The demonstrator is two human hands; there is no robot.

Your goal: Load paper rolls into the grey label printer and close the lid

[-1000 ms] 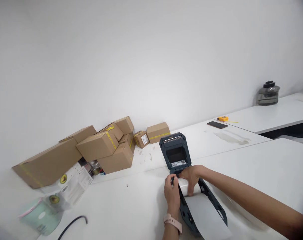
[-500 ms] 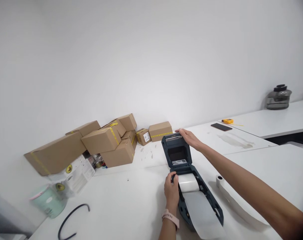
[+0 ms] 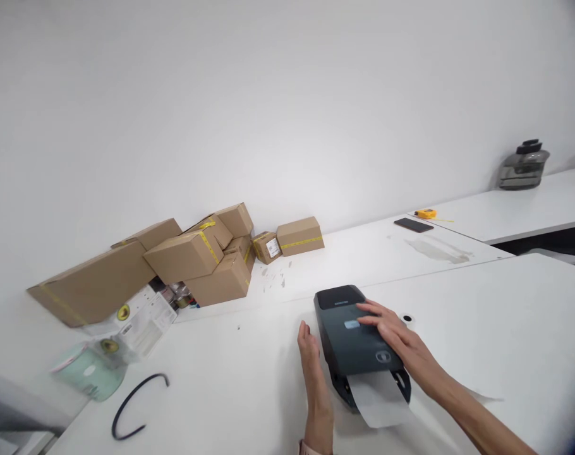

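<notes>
A dark label printer (image 3: 335, 341) lies on the white table with its lid closed. A strip of white label paper (image 3: 380, 399) sticks out of its near end. My right hand (image 3: 396, 335) rests on top of the lid, fingers spread, holding nothing. Upright along the printer's left side is my left hand (image 3: 312, 363), its fingers stretched out, with nothing in it. Partly hidden behind my right hand and forearm is a small white paper roll (image 3: 407, 320).
Cardboard boxes (image 3: 183, 256) are stacked at the back left, near plastic packs (image 3: 148, 322), a mint-green container (image 3: 91, 373) and a curved black strip (image 3: 132, 399). Further right are a phone (image 3: 413, 225), a yellow tape measure (image 3: 426, 214) and a dark jug (image 3: 523, 169).
The printer's lid has swung down and now covers the inner roll. My right hand has moved onto the lid's top, and my left hand has let go of the printer's inner edge.
</notes>
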